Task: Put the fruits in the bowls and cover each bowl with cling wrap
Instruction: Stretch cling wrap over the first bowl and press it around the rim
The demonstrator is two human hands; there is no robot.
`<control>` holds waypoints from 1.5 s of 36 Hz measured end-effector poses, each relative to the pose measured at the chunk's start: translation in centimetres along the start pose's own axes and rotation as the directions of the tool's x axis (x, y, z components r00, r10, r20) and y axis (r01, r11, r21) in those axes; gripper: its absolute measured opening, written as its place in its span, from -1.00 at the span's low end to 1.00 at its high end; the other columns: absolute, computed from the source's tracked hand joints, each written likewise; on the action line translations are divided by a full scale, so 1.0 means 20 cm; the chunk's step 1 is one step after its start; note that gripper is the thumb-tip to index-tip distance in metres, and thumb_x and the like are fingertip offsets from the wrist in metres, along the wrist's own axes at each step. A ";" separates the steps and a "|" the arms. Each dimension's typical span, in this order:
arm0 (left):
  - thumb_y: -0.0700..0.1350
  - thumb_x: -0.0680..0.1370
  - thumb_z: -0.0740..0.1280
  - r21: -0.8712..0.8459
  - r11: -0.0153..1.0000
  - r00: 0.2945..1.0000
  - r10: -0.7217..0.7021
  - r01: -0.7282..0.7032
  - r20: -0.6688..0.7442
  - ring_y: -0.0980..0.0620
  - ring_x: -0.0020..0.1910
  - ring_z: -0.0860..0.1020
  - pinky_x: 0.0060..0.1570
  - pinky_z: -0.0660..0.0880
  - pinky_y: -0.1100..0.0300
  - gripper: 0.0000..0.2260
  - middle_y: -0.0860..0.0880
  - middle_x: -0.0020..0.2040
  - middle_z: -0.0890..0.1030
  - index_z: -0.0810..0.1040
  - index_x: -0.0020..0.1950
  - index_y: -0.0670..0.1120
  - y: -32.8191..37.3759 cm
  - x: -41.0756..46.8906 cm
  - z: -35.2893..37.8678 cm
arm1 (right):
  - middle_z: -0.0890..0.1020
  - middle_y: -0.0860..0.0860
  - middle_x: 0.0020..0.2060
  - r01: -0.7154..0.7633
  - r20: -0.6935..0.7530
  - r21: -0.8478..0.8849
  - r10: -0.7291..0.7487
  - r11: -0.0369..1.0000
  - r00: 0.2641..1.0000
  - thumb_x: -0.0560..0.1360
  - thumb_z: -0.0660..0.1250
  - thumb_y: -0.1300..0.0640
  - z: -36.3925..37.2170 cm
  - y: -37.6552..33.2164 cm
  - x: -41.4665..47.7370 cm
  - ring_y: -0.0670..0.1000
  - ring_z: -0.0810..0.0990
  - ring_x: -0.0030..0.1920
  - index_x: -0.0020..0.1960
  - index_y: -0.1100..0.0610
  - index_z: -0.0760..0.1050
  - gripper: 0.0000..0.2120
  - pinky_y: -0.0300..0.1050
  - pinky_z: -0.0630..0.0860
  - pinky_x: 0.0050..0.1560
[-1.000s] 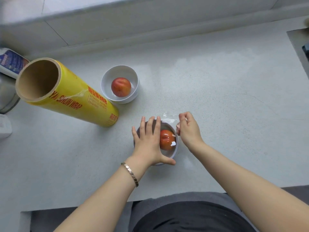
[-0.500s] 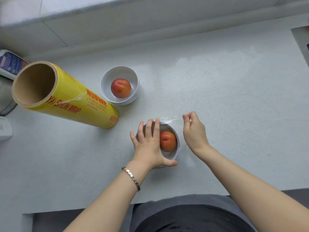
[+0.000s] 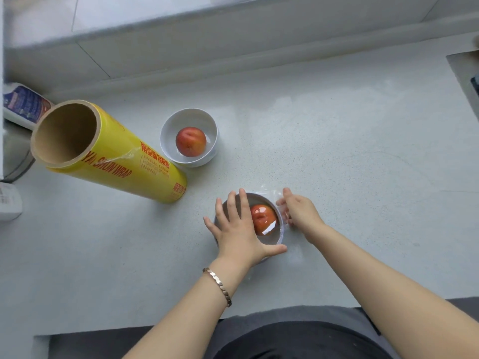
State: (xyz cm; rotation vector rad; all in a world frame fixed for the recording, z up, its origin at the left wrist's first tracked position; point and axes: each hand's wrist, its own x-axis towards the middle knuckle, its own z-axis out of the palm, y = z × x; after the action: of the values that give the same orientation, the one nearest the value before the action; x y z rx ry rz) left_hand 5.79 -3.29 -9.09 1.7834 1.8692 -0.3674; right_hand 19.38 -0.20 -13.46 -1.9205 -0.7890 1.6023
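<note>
Head view: the near bowl [image 3: 281, 235] sits at the counter's [image 3: 337, 151] front edge with a red fruit [image 3: 263, 218] under clear cling wrap [image 3: 272, 194]. The left hand [image 3: 238, 231] lies flat and spread over its left half; the right hand [image 3: 300, 213] pinches wrap at the right rim. Behind stands an uncovered far bowl [image 3: 189, 137] with fruit, beside a yellow wrap roll [image 3: 108, 154].

Yellow wrap roll [image 3: 114, 156] (red lettering) — white bowl [image 3: 188, 137], red-orange fruit [image 3: 191, 141].
</note>
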 end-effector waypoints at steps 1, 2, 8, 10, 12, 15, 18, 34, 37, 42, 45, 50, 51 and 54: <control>0.47 0.15 0.36 -0.026 0.999 0.999 -0.034 0.034 0.002 -0.17 0.48 -0.29 0.36 -0.15 -0.33 0.26 -0.02 0.50 -0.27 -0.40 0.47 -0.05 0.01 0.00 0.00 | 0.51 0.01 -0.41 -0.027 0.039 0.017 0.027 0.999 0.999 0.59 0.07 -0.09 -0.02 0.01 -0.02 -0.04 0.47 -0.40 -0.19 0.17 0.50 -0.59 -0.24 0.44 -0.31; 0.47 0.16 0.36 -0.057 0.996 0.998 -0.063 0.064 0.007 -0.18 0.47 -0.30 0.36 -0.14 -0.34 0.26 -0.03 0.50 -0.29 -0.39 0.47 -0.06 0.02 -0.01 0.01 | 0.53 0.03 -0.37 -0.050 0.080 0.032 0.047 0.998 0.996 0.59 0.06 -0.11 -0.03 0.02 -0.04 -0.03 0.49 -0.36 -0.16 0.17 0.52 -0.57 -0.24 0.47 -0.26; 0.39 0.17 0.44 -0.187 0.979 0.994 -0.071 0.086 0.086 -0.17 0.48 -0.32 0.39 -0.04 -0.28 0.26 -0.05 0.50 -0.37 -0.36 0.49 -0.06 0.00 -0.04 -0.04 | 0.49 0.05 -0.23 -0.008 0.281 0.021 0.002 1.000 0.960 0.55 0.22 -0.01 -0.09 0.09 -0.12 -0.06 0.46 -0.24 -0.12 0.12 0.44 -0.79 -0.33 0.46 -0.19; 0.37 0.16 0.46 -0.081 0.996 0.996 0.042 -0.036 0.080 -0.17 0.46 -0.36 0.39 -0.13 -0.26 0.27 -0.03 0.49 -0.39 -0.38 0.48 -0.01 -0.05 -0.04 -0.05 | 0.48 0.00 -0.28 0.035 0.271 0.027 -0.041 0.999 0.962 0.56 0.22 0.04 -0.09 0.08 -0.13 -0.10 0.43 -0.28 -0.18 0.10 0.43 -0.81 -0.35 0.42 -0.20; 0.37 0.16 0.46 0.073 0.976 0.977 0.198 -0.204 0.077 -0.15 0.45 -0.41 0.38 -0.24 -0.24 0.26 -0.01 0.48 -0.41 -0.41 0.47 0.04 -0.09 -0.03 -0.07 | 0.48 -0.04 -0.30 0.080 0.233 0.051 -0.090 0.995 0.968 0.56 0.22 0.10 -0.08 0.07 -0.12 -0.10 0.42 -0.27 -0.25 0.07 0.42 -0.79 -0.25 0.39 -0.12; 0.36 0.16 0.46 0.149 0.941 0.951 0.289 -0.303 0.112 -0.13 0.44 -0.43 0.39 -0.27 -0.25 0.27 0.00 0.49 -0.41 -0.42 0.46 0.05 -0.10 0.00 -0.06 | 0.47 -0.07 -0.33 0.187 0.105 0.031 -0.190 0.982 0.976 0.57 0.18 0.13 -0.05 0.05 -0.13 -0.11 0.41 -0.27 -0.26 0.06 0.39 -0.78 -0.22 0.34 -0.10; 0.38 0.13 0.45 0.117 0.958 0.964 0.254 -0.263 0.080 -0.11 0.46 -0.39 0.39 -0.21 -0.30 0.27 0.04 0.50 -0.33 -0.38 0.48 0.03 -0.08 0.02 -0.04 | 0.44 -0.04 -0.37 0.238 0.009 0.075 -0.239 0.968 0.971 0.59 0.13 0.15 -0.02 0.05 -0.15 -0.09 0.40 -0.30 -0.23 0.08 0.34 -0.79 -0.27 0.38 -0.16; 0.38 0.11 0.47 0.019 0.980 0.980 0.199 -0.200 0.021 -0.06 0.46 -0.37 0.37 -0.26 -0.28 0.27 0.09 0.47 -0.28 -0.37 0.48 0.08 -0.08 0.03 -0.01 | 0.23 -0.05 -0.56 0.354 -0.156 -0.239 -0.395 0.904 0.905 0.59 0.14 0.12 -0.12 0.07 -0.16 -0.08 0.22 -0.57 -0.21 0.04 0.28 -0.80 -0.25 0.15 -0.51; 0.38 0.10 0.47 0.006 0.982 0.982 0.186 -0.187 0.008 -0.05 0.46 -0.36 0.38 -0.25 -0.28 0.28 0.10 0.47 -0.27 -0.37 0.47 0.08 -0.07 0.03 -0.01 | 0.25 -0.03 -0.54 0.299 -0.159 -0.272 -0.349 0.915 0.923 0.59 0.13 0.11 -0.11 0.10 -0.12 -0.05 0.21 -0.51 -0.14 0.12 0.30 -0.85 -0.17 0.15 -0.44; 0.39 0.10 0.46 -0.039 0.990 0.991 0.133 -0.134 -0.023 -0.06 0.47 -0.35 0.38 -0.24 -0.27 0.27 0.06 0.48 -0.25 -0.35 0.48 0.07 -0.04 0.02 0.01 | 0.37 0.00 -0.46 0.242 -0.168 -0.283 -0.296 0.928 0.940 0.59 0.14 0.06 -0.04 0.10 -0.07 -0.01 0.34 -0.39 -0.12 0.11 0.33 -0.84 -0.15 0.26 -0.34; 0.42 0.11 0.43 -0.083 0.994 0.997 0.067 -0.071 -0.048 -0.10 0.47 -0.34 0.37 -0.21 -0.30 0.26 0.02 0.49 -0.25 -0.33 0.49 0.02 -0.02 0.01 0.02 | 0.45 0.01 -0.37 0.132 -0.221 -0.226 -0.183 0.965 0.958 0.55 0.20 -0.02 -0.04 0.08 -0.03 0.04 0.42 -0.28 -0.16 0.15 0.39 -0.75 -0.09 0.30 -0.25; 0.43 0.21 0.37 -0.234 0.965 0.992 -0.126 0.116 -0.026 -0.19 0.48 -0.27 0.35 -0.04 -0.33 0.18 -0.03 0.50 -0.21 -0.29 0.50 -0.06 0.04 -0.02 0.01 | 0.53 0.07 -0.40 -0.083 -0.250 0.094 0.104 0.992 0.963 0.59 0.02 -0.14 -0.10 0.06 -0.06 0.05 0.52 -0.35 -0.21 0.19 0.47 -0.53 -0.03 0.50 -0.16; 0.41 0.23 0.37 -0.261 0.957 0.991 -0.136 0.128 -0.012 -0.20 0.48 -0.25 0.35 0.00 -0.32 0.17 -0.04 0.50 -0.20 -0.27 0.51 -0.07 0.04 -0.03 0.00 | 0.54 0.07 -0.37 -0.131 -0.187 0.164 0.161 0.978 0.969 0.58 0.03 -0.15 -0.11 0.06 -0.10 0.02 0.52 -0.35 -0.18 0.20 0.48 -0.52 -0.09 0.51 -0.19; 0.36 0.22 0.44 -0.268 0.956 0.993 -0.117 0.114 0.008 -0.26 0.48 -0.15 0.39 0.07 -0.27 0.16 -0.08 0.46 -0.10 -0.20 0.51 -0.10 0.00 -0.03 -0.03 | 0.59 0.05 -0.28 -0.232 0.063 0.174 0.224 0.957 0.972 0.55 0.10 -0.19 -0.11 0.06 -0.18 0.01 0.57 -0.25 -0.16 0.16 0.49 -0.56 -0.14 0.53 -0.09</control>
State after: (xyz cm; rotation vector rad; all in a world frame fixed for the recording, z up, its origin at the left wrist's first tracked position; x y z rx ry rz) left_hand 5.77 -3.45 -8.24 1.5020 1.9311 -0.1395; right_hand 21.11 -3.79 -11.48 -1.9061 -0.4321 1.7898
